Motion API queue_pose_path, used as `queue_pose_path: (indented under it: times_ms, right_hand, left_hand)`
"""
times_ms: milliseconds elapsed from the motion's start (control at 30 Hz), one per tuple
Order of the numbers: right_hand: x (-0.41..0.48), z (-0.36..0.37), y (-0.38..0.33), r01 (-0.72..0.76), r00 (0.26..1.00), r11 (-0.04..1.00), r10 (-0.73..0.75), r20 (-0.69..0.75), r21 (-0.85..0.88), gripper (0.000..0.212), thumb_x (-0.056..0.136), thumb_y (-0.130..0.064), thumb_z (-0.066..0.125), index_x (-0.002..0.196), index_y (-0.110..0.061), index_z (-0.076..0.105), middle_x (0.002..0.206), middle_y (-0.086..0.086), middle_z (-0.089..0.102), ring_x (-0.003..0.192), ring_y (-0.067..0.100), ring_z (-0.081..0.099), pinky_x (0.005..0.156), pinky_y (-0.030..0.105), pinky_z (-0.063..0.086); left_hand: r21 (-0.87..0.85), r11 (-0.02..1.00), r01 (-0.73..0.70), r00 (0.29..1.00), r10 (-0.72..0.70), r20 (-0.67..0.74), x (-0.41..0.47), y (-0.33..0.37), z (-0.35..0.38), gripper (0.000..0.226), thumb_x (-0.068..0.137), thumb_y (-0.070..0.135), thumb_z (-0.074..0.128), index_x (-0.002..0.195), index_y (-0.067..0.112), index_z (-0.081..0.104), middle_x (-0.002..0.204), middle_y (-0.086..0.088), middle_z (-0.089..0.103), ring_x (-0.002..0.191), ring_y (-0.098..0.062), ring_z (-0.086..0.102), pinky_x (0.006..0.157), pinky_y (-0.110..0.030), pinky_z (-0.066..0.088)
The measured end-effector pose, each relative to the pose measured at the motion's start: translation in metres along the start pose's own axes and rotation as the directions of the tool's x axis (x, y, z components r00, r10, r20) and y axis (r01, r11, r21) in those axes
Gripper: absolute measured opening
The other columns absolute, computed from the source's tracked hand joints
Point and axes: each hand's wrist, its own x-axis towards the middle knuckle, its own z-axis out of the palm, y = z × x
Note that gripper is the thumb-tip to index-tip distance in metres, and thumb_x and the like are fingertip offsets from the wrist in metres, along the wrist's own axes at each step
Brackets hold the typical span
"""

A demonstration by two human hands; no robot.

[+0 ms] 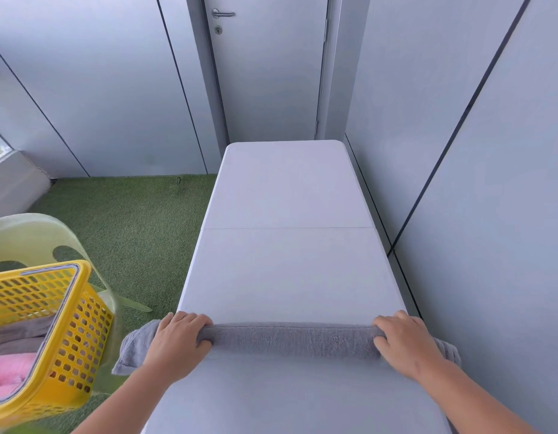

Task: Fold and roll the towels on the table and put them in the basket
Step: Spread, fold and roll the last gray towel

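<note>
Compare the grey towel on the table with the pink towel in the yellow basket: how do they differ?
The grey towel is a long roll across the white table; the pink towel lies inside the yellow basket. The left hand and right hand grip the grey towel near its ends; no hand touches the pink towel. Both are soft cloth.

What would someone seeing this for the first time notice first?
A grey towel, rolled into a long tube across the white table, with the left hand and right hand gripping it near its ends. At the left, a yellow basket holds a pink towel and grey cloth.
</note>
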Motion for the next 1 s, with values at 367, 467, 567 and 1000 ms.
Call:
queue_pose_path:
  times_ms: [367, 467, 567, 1000]
  right_hand:
    - [0.021, 0.013, -0.073, 0.182, 0.977, 0.983, -0.179, 0.118, -0.015, 0.076, 0.074, -0.057, 0.051, 0.142, -0.025, 0.042, 0.134, -0.005, 0.051, 0.125, 0.021, 0.046, 0.111, 0.043, 0.029]
    - [0.039, 0.022, -0.118, 0.237, 0.965, 0.971, -0.232, 0.121, -0.026, 0.071, 0.070, -0.052, 0.060, 0.133, -0.021, 0.048, 0.126, -0.001, 0.056, 0.117, 0.025, 0.053, 0.100, 0.043, 0.039]
    - [0.047, 0.028, -0.135, 0.234, 0.968, 0.971, -0.227, 0.107, -0.056, 0.058, 0.068, -0.049, 0.067, 0.117, -0.019, 0.055, 0.112, -0.001, 0.060, 0.106, 0.024, 0.058, 0.088, 0.040, 0.043]
    - [0.043, 0.016, -0.038, 0.139, 0.976, 0.989, -0.128, 0.178, -0.049, 0.053, 0.076, -0.050, 0.059, 0.125, -0.036, 0.041, 0.112, -0.014, 0.055, 0.104, 0.016, 0.054, 0.083, 0.036, 0.039]
  left_hand:
    - [-0.072, 0.986, -0.151, 0.981, 0.159, 0.114, 0.018, 0.119, 0.022, 0.077, 0.078, 0.049, 0.054, 0.150, 0.033, 0.033, 0.145, 0.014, 0.041, 0.141, -0.014, 0.033, 0.125, -0.043, 0.003]
    - [-0.066, 0.980, -0.185, 0.960, 0.195, 0.199, 0.034, 0.165, 0.023, 0.071, 0.082, 0.041, 0.058, 0.147, 0.031, 0.032, 0.143, 0.012, 0.041, 0.139, -0.015, 0.032, 0.124, -0.046, 0.005]
    - [-0.028, 0.975, -0.222, 0.948, 0.222, 0.226, 0.043, 0.174, 0.033, 0.062, 0.083, 0.041, 0.061, 0.139, 0.028, 0.039, 0.136, 0.009, 0.047, 0.132, -0.018, 0.040, 0.121, -0.040, 0.016]
    - [0.156, 0.985, -0.074, 0.981, 0.044, 0.188, 0.028, -0.033, 0.010, 0.061, 0.060, 0.059, 0.068, 0.116, 0.042, 0.051, 0.095, 0.018, 0.058, 0.092, -0.014, 0.060, 0.083, -0.034, 0.048]
